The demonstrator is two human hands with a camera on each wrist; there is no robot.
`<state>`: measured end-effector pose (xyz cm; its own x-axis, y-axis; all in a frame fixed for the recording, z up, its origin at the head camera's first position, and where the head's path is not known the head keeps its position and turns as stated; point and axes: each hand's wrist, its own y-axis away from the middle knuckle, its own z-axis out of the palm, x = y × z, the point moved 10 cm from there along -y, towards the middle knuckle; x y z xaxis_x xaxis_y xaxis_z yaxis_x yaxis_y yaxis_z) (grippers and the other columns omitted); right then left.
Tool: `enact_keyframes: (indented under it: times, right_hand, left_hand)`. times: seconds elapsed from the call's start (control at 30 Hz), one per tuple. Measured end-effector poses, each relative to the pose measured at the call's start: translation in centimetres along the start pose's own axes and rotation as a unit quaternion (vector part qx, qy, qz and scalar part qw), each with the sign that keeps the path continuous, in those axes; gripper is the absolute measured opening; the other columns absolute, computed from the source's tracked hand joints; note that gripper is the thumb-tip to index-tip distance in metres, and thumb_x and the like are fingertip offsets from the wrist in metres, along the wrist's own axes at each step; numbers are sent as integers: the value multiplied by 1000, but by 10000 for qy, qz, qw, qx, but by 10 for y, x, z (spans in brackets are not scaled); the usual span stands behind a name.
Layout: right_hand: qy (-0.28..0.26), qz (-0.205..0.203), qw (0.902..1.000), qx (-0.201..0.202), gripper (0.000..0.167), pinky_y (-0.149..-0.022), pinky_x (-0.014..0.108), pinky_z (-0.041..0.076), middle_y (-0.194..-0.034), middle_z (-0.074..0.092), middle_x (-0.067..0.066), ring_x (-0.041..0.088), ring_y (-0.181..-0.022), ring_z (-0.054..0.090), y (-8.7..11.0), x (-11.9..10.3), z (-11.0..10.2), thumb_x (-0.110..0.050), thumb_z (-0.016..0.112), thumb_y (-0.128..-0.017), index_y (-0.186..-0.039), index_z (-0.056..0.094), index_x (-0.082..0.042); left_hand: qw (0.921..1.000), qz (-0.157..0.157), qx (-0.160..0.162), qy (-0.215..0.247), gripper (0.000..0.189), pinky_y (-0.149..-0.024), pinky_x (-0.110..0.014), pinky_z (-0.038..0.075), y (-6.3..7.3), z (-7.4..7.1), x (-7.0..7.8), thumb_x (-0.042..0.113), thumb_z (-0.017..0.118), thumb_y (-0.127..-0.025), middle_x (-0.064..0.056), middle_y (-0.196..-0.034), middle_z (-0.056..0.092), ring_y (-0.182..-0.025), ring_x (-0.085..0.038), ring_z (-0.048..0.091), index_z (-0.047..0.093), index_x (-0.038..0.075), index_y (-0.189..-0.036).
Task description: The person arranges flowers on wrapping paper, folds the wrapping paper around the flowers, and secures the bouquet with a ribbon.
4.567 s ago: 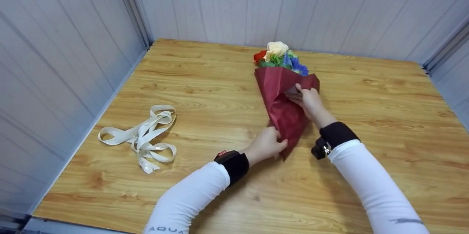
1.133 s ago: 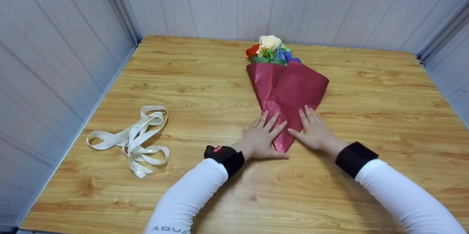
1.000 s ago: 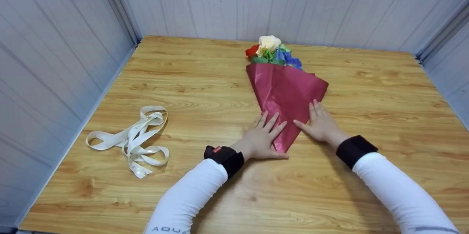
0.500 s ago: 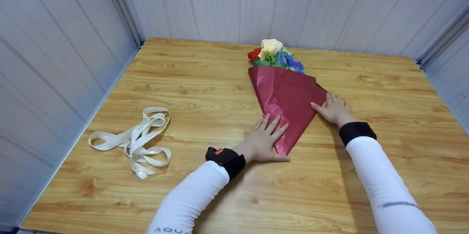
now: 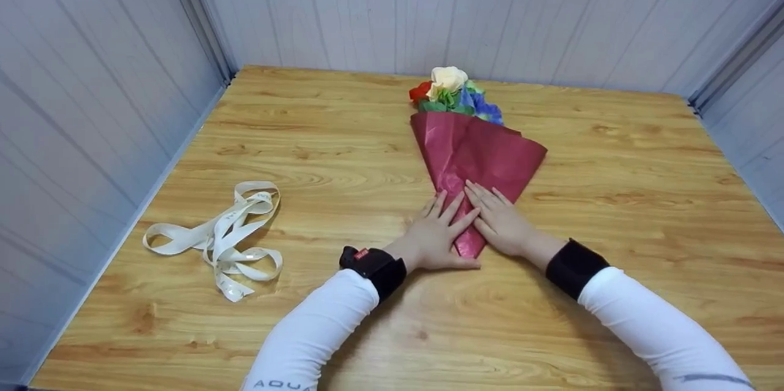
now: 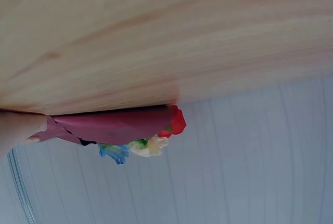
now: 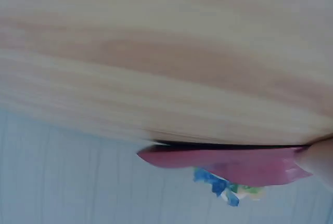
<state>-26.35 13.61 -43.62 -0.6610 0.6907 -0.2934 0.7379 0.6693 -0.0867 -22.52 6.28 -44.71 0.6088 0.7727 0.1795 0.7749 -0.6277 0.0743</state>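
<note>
A bouquet lies on the table, its dark red wrapping paper (image 5: 490,152) folded into a cone that narrows toward me. Out of the top show a cream flower (image 5: 449,78), a red flower (image 5: 419,92) and blue flowers (image 5: 484,108) with green leaves. My left hand (image 5: 433,239) rests with spread fingers on the left side of the cone's narrow end. Beside it, my right hand (image 5: 503,223) lies with straight fingers on the paper's right side, fingertips close to the left hand's. The stems are hidden inside the paper. Both wrist views show the wrapping paper (image 6: 114,125) low along the tabletop.
A loose, looped cream ribbon (image 5: 229,228) with printing lies on the left of the wooden table (image 5: 343,133). Pale panelled walls (image 5: 343,11) stand behind the table and at both sides.
The right hand slid out along the paper's right edge, then came back to the narrow end beside the left hand. Earlier it was tucking the paper's fold. The left hand now lies flat.
</note>
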Motion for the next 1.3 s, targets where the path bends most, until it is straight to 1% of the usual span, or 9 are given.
enact_keyframes:
  times: [0.07, 0.23, 0.33, 0.4, 0.57, 0.63, 0.8, 1.07, 1.3]
  right_hand:
    - [-12, -42, 9998, -185, 58, -113, 57, 13, -154, 24, 21, 39, -142, 20, 1, -5, 3, -23, 42, -99, -147, 24, 5]
    - [251, 697, 9965, -386, 63, -115, 54, 9, -156, 19, 20, 38, -144, 13, 1, 21, -4, -35, 42, -100, -148, 23, 1]
    - [270, 1042, 9936, -344, 63, -115, 55, 8, -155, 18, 23, 41, -143, 11, 1, 35, -9, -35, 42, -100, -147, 25, 4]
    - [175, 917, 9952, -305, 60, -115, 55, 10, -154, 20, 23, 40, -143, 15, 0, 32, -9, -32, 41, -100, -146, 27, 4]
    - [-621, -7, 9974, -364, 52, -114, 54, 14, -153, 26, 19, 39, -142, 20, -10, -2, -4, -23, 42, -101, -145, 31, 2]
    - [-897, -34, 9946, -516, 52, -115, 53, 14, -154, 24, 18, 38, -143, 16, -17, -8, -2, -23, 41, -101, -146, 30, 1]
    - [-828, 495, 9921, -803, 54, -116, 50, 13, -157, 16, 18, 37, -145, 10, -38, -4, -1, -27, 36, -103, -147, 25, 1]
    - [-485, 1022, 9889, -961, 57, -116, 53, 9, -157, 9, 22, 40, -144, 6, -59, 12, 0, -27, 32, -103, -149, 15, 3]
    - [-44, 1910, 9743, -1191, 60, -111, 64, 0, -160, 1, 10, 43, -144, -1, -66, 29, 3, -39, 29, -103, -153, 10, -14]
  left_hand:
    - [10000, -17, 17, -32, 97, -118, -47, 6, 0, -1, -1, 76, 46, -80, -10, -160, 4, -145, -39, 0, 6, 25, -153]
    - [9997, -98, -34, -243, 106, -118, -45, 6, -1, 0, -2, 79, 42, -79, -8, -160, 1, -146, -34, -4, 7, 12, -153]
    - [9997, -140, -33, -175, 106, -118, -43, 5, -1, 0, -2, 80, 44, -78, -9, -160, 2, -146, -33, -3, 10, 13, -153]
    - [9998, -173, -40, -43, 105, -118, -43, 5, -1, -1, -2, 79, 46, -77, -11, -160, 3, -146, -33, -2, 12, 14, -153]
    - [9996, -166, -58, 216, 102, -118, -42, 5, 2, -3, -2, 76, 49, -78, -20, -158, 1, -146, -34, 0, 16, 15, -153]
    - [9996, -138, -64, 253, 101, -119, -42, 5, 2, -4, -2, 76, 49, -78, -22, -157, -1, -146, -35, 0, 16, 16, -153]
    - [9995, -144, -93, 278, 98, -119, -42, 5, 2, -3, -1, 76, 48, -78, -23, -157, -1, -146, -34, -1, 17, 20, -152]
    - [9998, -79, -23, 154, 96, -118, -43, 6, 2, -3, 1, 77, 47, -78, -23, -157, -3, -146, -34, -1, 16, 24, -152]
    - [9999, -94, -35, 105, 93, -118, -44, 4, 2, -3, 0, 77, 46, -79, -25, -156, -1, -146, -36, -1, 15, 28, -152]
